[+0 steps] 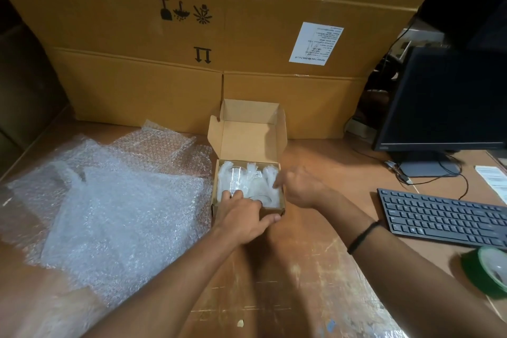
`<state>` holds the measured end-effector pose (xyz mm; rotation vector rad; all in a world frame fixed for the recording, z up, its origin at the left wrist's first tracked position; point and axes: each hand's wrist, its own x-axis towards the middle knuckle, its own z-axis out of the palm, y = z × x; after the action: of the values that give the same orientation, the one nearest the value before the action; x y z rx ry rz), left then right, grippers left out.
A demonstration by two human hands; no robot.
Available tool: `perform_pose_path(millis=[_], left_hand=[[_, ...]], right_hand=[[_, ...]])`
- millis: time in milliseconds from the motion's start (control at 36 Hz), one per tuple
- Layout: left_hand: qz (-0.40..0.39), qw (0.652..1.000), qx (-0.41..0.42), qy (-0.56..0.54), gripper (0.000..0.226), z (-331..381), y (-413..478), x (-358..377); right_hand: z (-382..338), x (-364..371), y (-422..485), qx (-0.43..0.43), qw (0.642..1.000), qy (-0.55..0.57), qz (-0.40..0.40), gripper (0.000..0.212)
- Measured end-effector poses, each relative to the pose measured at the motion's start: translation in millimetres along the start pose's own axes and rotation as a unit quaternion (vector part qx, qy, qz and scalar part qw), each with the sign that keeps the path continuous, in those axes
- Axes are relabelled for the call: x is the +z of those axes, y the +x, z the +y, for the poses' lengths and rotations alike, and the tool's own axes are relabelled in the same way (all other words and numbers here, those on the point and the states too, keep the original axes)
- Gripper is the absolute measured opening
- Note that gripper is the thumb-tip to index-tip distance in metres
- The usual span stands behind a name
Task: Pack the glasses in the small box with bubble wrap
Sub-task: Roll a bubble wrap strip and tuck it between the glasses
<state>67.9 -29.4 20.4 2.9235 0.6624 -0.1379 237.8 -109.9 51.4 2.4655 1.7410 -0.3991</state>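
The left hand (244,217) grips the small box's (282,143) near wall, fingers inside on the wrapped glasses (238,177). The right hand (299,186) meets the box's 3 o'clock wall; I cannot tell its grip. The glasses seem nearly seated; next, probably closing the lid standing at 12 o'clock.

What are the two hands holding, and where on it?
The left hand grips the small box by its near wall, thumb outside, fingers inside. The right hand touches its right edge; a grip cannot be told.
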Motion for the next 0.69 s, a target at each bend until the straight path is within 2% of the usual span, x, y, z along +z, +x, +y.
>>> perform_pose_path(millis=[56, 167, 306, 389, 444, 500, 556, 639, 694], left_hand=[[0.026, 0.999, -0.008, -0.021, 0.070, -1.1, -0.3, 1.6], [0.142, 0.989, -0.018, -0.036, 0.073, -8.8, -5.5, 13.4], [0.048, 0.999, -0.013, -0.010, 0.060, -15.0, -6.3, 16.1], [0.032, 0.999, -0.013, -0.035, 0.053, -18.7, -6.1, 11.4], [0.060, 0.996, -0.024, -0.053, 0.054, -21.3, -8.1, 11.7], [0.132, 0.989, -0.036, -0.055, 0.060, -23.2, -11.6, 15.1], [0.142, 0.988, -0.035, -0.043, 0.065, -23.1, -13.9, 17.0], [0.069, 0.997, -0.031, -0.025, 0.057, -20.7, -14.3, 16.4], [0.049, 0.998, -0.035, -0.036, 0.055, -20.0, -13.1, 11.3]], right_hand=[[1.8, -3.2, 4.9, 0.010, 0.999, -0.035, 0.028, 0.047], [0.1, 4.5, 16.9, 0.021, 0.995, -0.080, -0.059, 0.034], [-7.1, 5.6, 32.0, 0.038, 0.987, -0.116, -0.108, 0.033], [-15.2, -8.6, 35.8, 0.048, 0.988, -0.143, -0.037, 0.036], [-20.6, -17.0, 37.8, 0.035, 0.992, -0.115, 0.030, 0.042], [-25.7, -19.6, 41.8, 0.000, 0.995, -0.083, 0.053, 0.050], [-31.5, -17.0, 46.5, -0.024, 0.995, -0.098, 0.026, 0.051], [-37.2, -5.8, 54.2, -0.027, 0.990, -0.135, -0.009, 0.048], [-39.0, -3.0, 56.9, -0.019, 0.990, -0.134, -0.026, 0.049]])
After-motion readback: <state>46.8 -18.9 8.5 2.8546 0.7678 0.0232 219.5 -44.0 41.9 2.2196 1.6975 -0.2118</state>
